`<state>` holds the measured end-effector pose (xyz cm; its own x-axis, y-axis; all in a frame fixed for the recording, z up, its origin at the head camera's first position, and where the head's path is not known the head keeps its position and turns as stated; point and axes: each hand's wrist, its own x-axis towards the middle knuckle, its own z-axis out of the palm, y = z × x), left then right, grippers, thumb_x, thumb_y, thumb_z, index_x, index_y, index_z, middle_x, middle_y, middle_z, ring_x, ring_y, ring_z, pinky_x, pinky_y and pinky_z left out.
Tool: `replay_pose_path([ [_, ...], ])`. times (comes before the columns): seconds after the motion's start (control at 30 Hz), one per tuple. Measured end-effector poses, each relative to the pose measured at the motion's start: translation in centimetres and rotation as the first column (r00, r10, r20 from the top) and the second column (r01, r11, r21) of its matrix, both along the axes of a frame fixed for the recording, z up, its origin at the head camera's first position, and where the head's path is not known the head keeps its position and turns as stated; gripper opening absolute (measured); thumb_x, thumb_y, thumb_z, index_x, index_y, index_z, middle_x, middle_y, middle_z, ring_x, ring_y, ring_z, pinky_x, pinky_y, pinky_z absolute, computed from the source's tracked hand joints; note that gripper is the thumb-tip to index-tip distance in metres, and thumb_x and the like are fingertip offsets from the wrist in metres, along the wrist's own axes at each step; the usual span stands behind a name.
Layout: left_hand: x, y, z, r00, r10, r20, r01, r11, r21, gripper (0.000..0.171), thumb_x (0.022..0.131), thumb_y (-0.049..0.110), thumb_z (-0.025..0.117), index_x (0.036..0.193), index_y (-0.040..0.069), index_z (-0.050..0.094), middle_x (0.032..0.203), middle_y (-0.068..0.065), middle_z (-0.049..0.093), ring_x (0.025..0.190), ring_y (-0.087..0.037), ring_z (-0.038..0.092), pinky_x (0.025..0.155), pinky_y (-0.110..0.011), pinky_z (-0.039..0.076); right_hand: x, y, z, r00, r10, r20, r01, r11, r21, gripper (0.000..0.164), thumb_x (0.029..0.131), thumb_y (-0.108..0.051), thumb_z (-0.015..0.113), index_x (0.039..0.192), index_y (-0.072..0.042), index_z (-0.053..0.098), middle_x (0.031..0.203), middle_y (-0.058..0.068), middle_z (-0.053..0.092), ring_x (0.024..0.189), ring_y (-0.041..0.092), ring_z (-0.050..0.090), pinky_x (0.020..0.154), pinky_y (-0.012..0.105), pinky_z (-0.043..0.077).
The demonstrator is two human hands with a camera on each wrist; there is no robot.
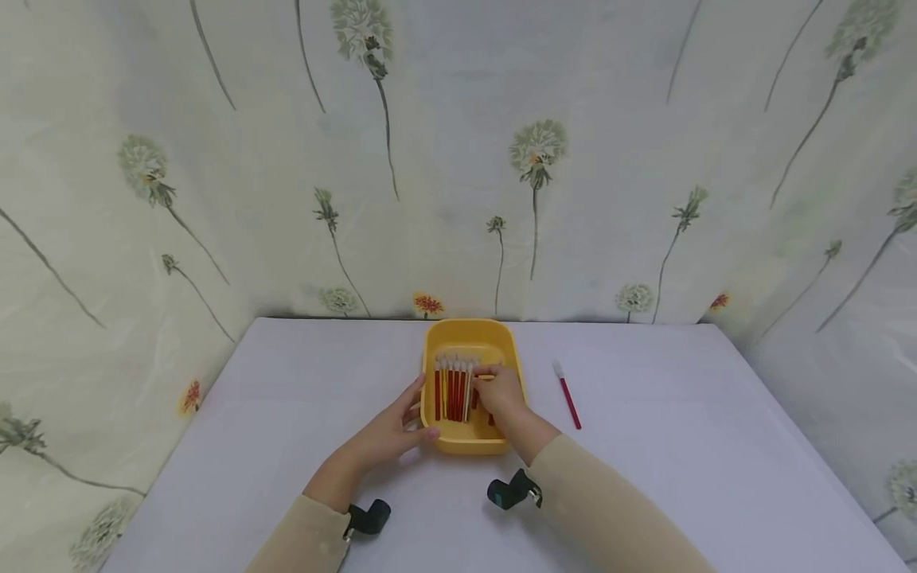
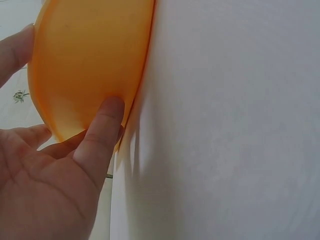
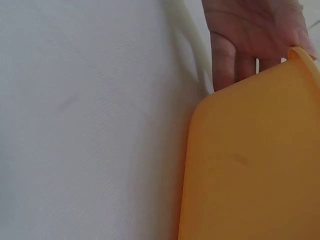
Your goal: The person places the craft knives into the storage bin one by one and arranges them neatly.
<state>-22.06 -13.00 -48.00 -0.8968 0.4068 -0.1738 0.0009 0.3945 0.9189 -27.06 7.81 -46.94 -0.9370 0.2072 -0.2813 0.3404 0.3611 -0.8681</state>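
A yellow plastic tray [image 1: 469, 447] holds a row of several slim paintbrushes [image 1: 455, 394] with red, yellow and pale handles and whitish tips. My left hand [image 1: 392, 430] rests against the tray's left side, fingers spread along the wall and thumb at the near left corner. In the left wrist view its fairly straight fingers [image 2: 104, 127] touch the outer wall. Over the tray's right side, my right hand [image 1: 504, 395] reaches in and pinches a red-handled paintbrush [image 1: 474, 400] at the row's right end. The tray wall hides those fingertips in the right wrist view.
One red paintbrush [image 1: 568, 398] with a whitish tip lies on the white table [image 1: 645, 446], right of the tray. Behind the table hangs a dandelion-patterned cloth [image 1: 458, 159]. Dark wrist cameras [image 1: 512, 490] sit near both sleeves.
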Motion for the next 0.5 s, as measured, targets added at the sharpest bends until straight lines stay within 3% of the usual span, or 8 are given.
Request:
replay_pose_path([
  [0.13,-0.10,-0.06,-0.15,1.000,-0.008,0.000,0.008,1.000,0.016,0.100,0.088,0.040,0.076,0.162,0.025,0.012,0.162,-0.011,0.029,0.144,-0.033,0.038,0.113,-0.054,0.034,-0.12,-0.05,-0.15,1.000,-0.009,-0.010,0.009,1.000,0.001,0.023,0.099,-0.010,0.061,0.120,-0.004,0.068,0.095,0.014,0.063,0.060,0.018,0.051,0.044,0.028,0.041],
  [0.5,-0.20,-0.10,-0.25,1.000,-0.009,-0.005,0.009,1.000,0.022,0.098,0.088,0.039,0.077,0.162,0.028,0.013,0.163,-0.010,0.028,0.144,-0.034,0.038,0.113,-0.055,0.035,0.03,0.02,-0.11,1.000,-0.002,-0.011,0.003,0.999,0.035,0.022,0.099,-0.011,0.060,0.118,-0.006,0.069,0.088,0.013,0.063,0.050,0.016,0.045,0.040,0.028,0.039],
])
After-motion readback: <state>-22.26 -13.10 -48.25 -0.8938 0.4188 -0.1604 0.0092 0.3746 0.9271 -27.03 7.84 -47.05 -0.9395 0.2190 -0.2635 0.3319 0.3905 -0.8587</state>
